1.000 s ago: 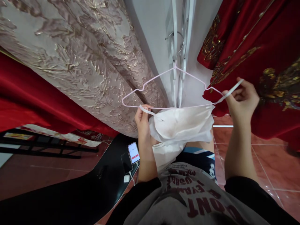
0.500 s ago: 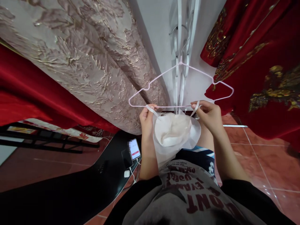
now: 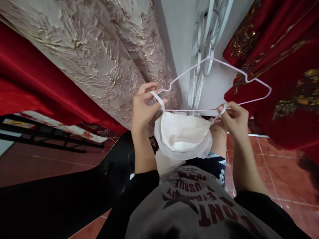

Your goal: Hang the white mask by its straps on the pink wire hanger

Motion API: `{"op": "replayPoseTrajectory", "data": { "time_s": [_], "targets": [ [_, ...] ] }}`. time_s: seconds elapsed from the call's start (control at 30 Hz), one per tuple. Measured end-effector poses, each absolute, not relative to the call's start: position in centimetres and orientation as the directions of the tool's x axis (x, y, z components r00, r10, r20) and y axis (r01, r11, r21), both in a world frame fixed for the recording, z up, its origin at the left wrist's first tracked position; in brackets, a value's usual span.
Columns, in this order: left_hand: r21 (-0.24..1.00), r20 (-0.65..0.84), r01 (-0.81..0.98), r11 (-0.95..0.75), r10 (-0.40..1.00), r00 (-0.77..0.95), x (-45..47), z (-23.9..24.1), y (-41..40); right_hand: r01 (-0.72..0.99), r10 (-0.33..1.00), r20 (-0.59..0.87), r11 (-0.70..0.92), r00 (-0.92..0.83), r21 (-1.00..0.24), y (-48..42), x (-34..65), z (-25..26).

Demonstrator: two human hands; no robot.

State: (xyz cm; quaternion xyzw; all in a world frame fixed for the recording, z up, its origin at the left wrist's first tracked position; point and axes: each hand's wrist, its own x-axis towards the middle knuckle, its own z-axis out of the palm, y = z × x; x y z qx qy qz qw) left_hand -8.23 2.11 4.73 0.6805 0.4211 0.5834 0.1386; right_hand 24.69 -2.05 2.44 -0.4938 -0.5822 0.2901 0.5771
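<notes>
A pale pink wire hanger (image 3: 259,83) hangs by its hook from a white rack (image 3: 203,49) against the wall. Below its bottom bar hangs a white cloth garment (image 3: 183,134) with thin straps. My left hand (image 3: 142,106) pinches the garment's left strap at the hanger's left shoulder notch. My right hand (image 3: 234,118) pinches the right strap just under the bottom bar, toward the hanger's right end. Both hands have their fingers closed on the straps.
A beige embroidered dress (image 3: 99,56) hangs at the left, with red fabric (image 3: 30,83) behind it. A red gown with gold embroidery (image 3: 286,76) hangs at the right. A black table (image 3: 62,196) stands low at the left. The floor is red tile (image 3: 274,172).
My left hand has risen with its strap to the hanger's left notch. My right hand moved right along the bottom bar. The view shifted, hiding the phone on the black table.
</notes>
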Motion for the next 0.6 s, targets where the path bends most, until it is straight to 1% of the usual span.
{"op": "replayPoseTrajectory", "data": {
  "time_s": [0.03,0.1,0.2,0.27,0.33,0.37,0.43,0.47,0.53,0.57,0.6],
  "targets": [
    [0.647,0.676,0.435,-0.626,0.735,0.050,-7.9,5.9,2.6,0.220,0.914,0.375,0.339,0.152,-0.915,-2.1,24.5,2.4],
    [0.613,0.665,0.442,-0.655,0.730,0.160,-7.2,7.9,3.6,0.198,0.922,0.358,0.327,0.148,-0.924,-2.3,24.2,2.3],
    [0.648,0.568,0.403,-0.646,0.763,0.310,-6.7,9.2,4.6,0.214,0.939,0.321,0.290,0.125,-0.933,-2.9,24.4,2.3],
    [0.689,0.511,0.390,-0.611,0.791,0.337,-7.0,9.0,4.9,0.228,0.947,0.304,0.275,0.104,-0.934,-3.2,24.7,2.3],
    [0.743,0.514,0.353,-0.569,0.822,0.245,-7.5,7.7,4.9,0.248,0.948,0.307,0.279,0.083,-0.928,-3.5,24.9,2.3],
    [0.776,0.527,0.310,-0.549,0.835,0.159,-7.7,6.8,4.8,0.265,0.946,0.315,0.285,0.075,-0.921,-3.6,25.0,2.3],
    [0.847,0.519,0.167,-0.505,0.853,-0.052,-7.9,4.3,4.5,0.300,0.942,0.327,0.293,0.071,-0.908,-3.8,25.0,2.3],
    [0.879,0.478,0.083,-0.470,0.865,-0.155,-7.8,2.9,4.3,0.314,0.941,0.331,0.294,0.071,-0.903,-3.8,24.9,2.3],
    [0.918,0.313,-0.118,-0.379,0.874,-0.373,-7.1,0.0,3.6,0.331,0.937,0.343,0.302,0.070,-0.894,-3.8,24.6,2.2],
    [0.914,0.232,-0.212,-0.347,0.872,-0.431,-6.6,-1.4,3.1,0.338,0.935,0.349,0.307,0.070,-0.890,-3.8,24.4,2.2],
    [0.902,0.175,-0.287,-0.323,0.880,-0.441,-6.0,-2.5,2.7,0.346,0.932,0.355,0.311,0.071,-0.885,-3.8,24.3,2.1]
  ]
}}
